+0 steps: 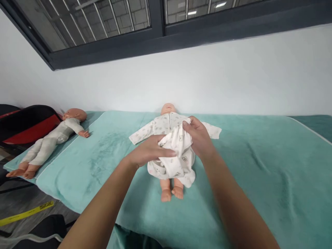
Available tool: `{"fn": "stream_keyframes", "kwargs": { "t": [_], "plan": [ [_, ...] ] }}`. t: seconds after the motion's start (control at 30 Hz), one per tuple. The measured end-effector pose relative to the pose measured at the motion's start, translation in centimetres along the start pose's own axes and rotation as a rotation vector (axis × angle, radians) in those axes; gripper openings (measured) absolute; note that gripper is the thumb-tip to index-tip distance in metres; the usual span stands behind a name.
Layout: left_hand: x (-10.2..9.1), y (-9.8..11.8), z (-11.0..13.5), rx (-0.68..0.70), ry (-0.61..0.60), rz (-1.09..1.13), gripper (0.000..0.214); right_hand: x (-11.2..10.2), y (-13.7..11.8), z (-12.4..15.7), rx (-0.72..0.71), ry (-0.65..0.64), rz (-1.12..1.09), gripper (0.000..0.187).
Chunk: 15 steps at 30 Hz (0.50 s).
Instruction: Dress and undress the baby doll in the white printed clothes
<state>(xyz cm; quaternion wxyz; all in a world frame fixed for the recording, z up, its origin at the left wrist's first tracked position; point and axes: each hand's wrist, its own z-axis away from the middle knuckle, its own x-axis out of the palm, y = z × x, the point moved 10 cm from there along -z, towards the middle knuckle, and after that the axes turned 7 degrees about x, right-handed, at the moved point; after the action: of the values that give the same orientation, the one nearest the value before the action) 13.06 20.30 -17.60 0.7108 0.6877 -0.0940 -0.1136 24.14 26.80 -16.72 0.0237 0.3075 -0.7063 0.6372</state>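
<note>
A baby doll (166,194) lies on its back, its head toward the wall and its bare feet toward me. It wears a white printed baby top (160,124) with the sleeves spread out. Over the doll's legs, both my hands hold a bunched pair of white printed baby pants (178,148). My left hand (150,150) has its thumb laid across the cloth, the other fingers hidden behind it. Higher up, my right hand (198,135) pinches the gathered upper edge between thumb and fingers. Folds of the garment hang down to the doll's ankles.
Green cloth (259,162) covers the table, which stands against a white wall (207,76). A second doll (57,136) in white lies at the left, near a black and red chair (31,128). Above is a dark window frame (158,41). Another black seat (44,231) is at lower left.
</note>
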Motion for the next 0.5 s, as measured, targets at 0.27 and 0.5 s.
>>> {"fn": "stream_keyframes", "kwargs": {
  "t": [0.27, 0.5],
  "plan": [
    [-3.0, 0.7, -1.8, 0.257, 0.286, 0.468, 0.040, 2.9, 2.8, 1.1, 0.215, -0.394, 0.292, 0.033],
    [-1.5, -0.9, -1.0, 0.148, 0.170, 0.336, 0.057, 1.5, 3.9, 0.4, 0.259, -0.122, 0.186, 0.041]
  ]
}}
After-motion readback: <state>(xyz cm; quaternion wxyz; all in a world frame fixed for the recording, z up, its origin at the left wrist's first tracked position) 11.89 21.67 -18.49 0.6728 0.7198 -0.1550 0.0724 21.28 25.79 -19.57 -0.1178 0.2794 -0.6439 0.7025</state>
